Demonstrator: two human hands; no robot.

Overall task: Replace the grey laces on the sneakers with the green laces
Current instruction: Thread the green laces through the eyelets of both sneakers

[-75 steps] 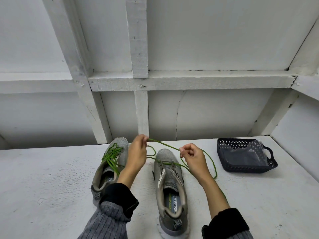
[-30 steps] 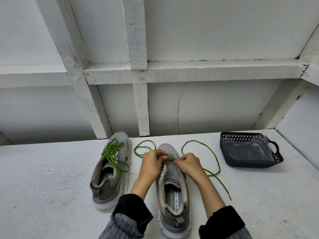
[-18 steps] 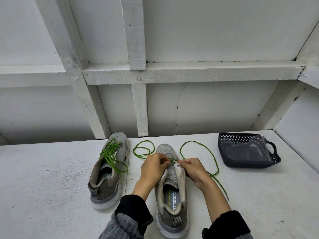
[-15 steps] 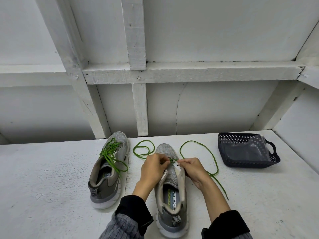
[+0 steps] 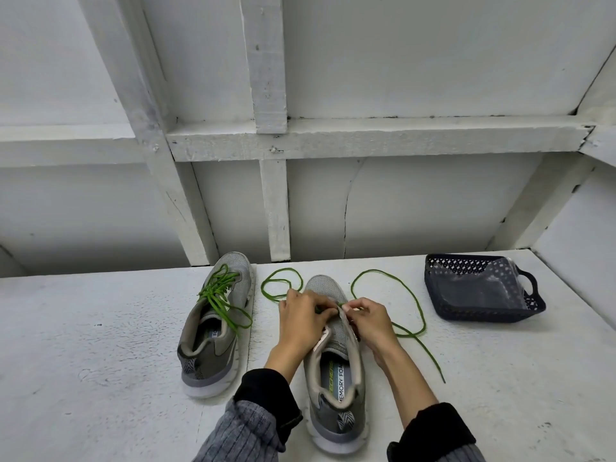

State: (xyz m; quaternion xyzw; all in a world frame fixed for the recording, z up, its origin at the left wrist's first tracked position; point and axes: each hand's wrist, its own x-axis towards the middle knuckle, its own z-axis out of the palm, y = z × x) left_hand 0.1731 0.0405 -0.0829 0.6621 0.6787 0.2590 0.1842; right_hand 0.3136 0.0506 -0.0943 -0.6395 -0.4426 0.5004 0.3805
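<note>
Both hands, left hand [image 5: 301,323] and right hand [image 5: 368,323], pinch the green lace [image 5: 410,296], apparently at the near sneaker [image 5: 335,371]'s lowest eyelets; sneaker to their left [image 5: 215,325] already laced.

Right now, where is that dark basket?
In the head view, the dark basket sits on the white table at far right, beyond the green lace looping beside the right-hand sneaker.

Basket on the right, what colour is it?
Dark navy basket, perforated walls; head view.
</note>
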